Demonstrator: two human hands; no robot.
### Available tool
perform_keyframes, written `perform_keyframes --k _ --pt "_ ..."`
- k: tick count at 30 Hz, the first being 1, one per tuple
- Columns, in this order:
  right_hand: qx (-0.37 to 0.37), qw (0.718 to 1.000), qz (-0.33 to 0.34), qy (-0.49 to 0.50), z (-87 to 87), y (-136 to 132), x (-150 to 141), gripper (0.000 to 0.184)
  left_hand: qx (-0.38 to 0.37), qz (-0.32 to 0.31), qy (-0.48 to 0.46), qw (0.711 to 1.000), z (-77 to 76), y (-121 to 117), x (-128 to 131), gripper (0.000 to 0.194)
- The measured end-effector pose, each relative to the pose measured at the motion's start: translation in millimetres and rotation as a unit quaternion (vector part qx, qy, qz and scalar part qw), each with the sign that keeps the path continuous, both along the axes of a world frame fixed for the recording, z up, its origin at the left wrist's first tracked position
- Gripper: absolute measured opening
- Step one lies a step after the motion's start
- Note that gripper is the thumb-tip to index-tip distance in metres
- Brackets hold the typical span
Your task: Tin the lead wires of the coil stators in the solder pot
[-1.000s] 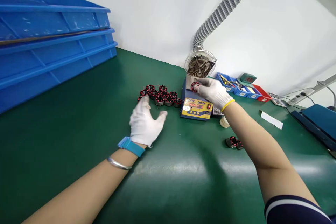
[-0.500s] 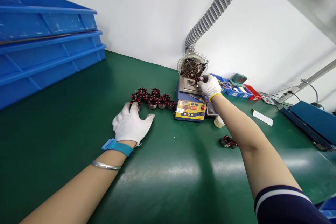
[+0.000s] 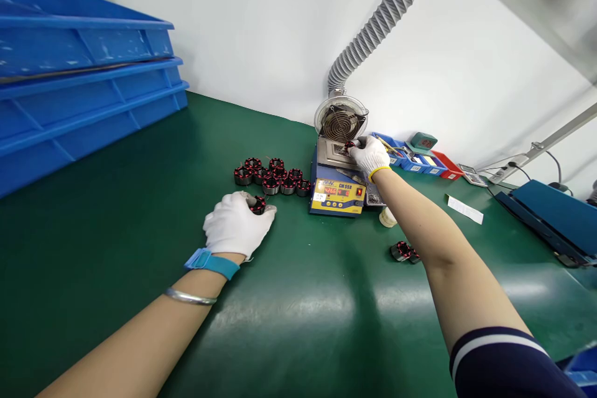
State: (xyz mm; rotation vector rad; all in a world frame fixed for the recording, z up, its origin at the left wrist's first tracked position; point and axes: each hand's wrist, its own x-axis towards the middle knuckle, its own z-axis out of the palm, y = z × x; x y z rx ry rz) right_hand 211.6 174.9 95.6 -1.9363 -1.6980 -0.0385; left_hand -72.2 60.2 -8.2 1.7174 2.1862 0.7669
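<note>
Parts read as small, dense, stiff motor-stator rings; heavy for size, I'd guess. The metal outer wall should take a firm pinch; windings and thin wire ends are the fragile bit. Grip across the outer diameter, keep off the coils. Smooth wall plus knit glove may slip a little.

Left hand in white knit glove (image 3: 239, 224): thumb and fingers closed around one black-and-red wound ring with open centre (image 3: 258, 205), just in front of the cluster. Can't tell if it's lifted off the green smooth-topped bench (image 3: 298, 317).

Right hand in white glove with yellow cuff (image 3: 372, 155): fingertips pinched on a second dark ring with red windings (image 3: 349, 147), at the metal top of the blue box-shaped heater unit with yellow display panel (image 3: 336, 198). Contact with the top: can't tell.

Looks: grey metal side, black-and-red crown, hollow middle. Same on the grouped grey-sided rings (image 3: 271, 186), openings up, beside the unit.
</note>
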Motion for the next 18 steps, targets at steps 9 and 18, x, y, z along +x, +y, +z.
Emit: perform_keyframes --k 9,18 --pt "0.000 1.000 -0.003 0.023 2.6 0.5 0.6 0.036 -0.031 -0.046 -0.051 0.997 0.7 -6.0 4.1 0.049" --pt "0.009 0.983 0.028 0.179 7.9 -9.3 7.8 0.033 -0.017 -0.087 0.038 0.995 4.7 -4.7 -0.4 0.064"
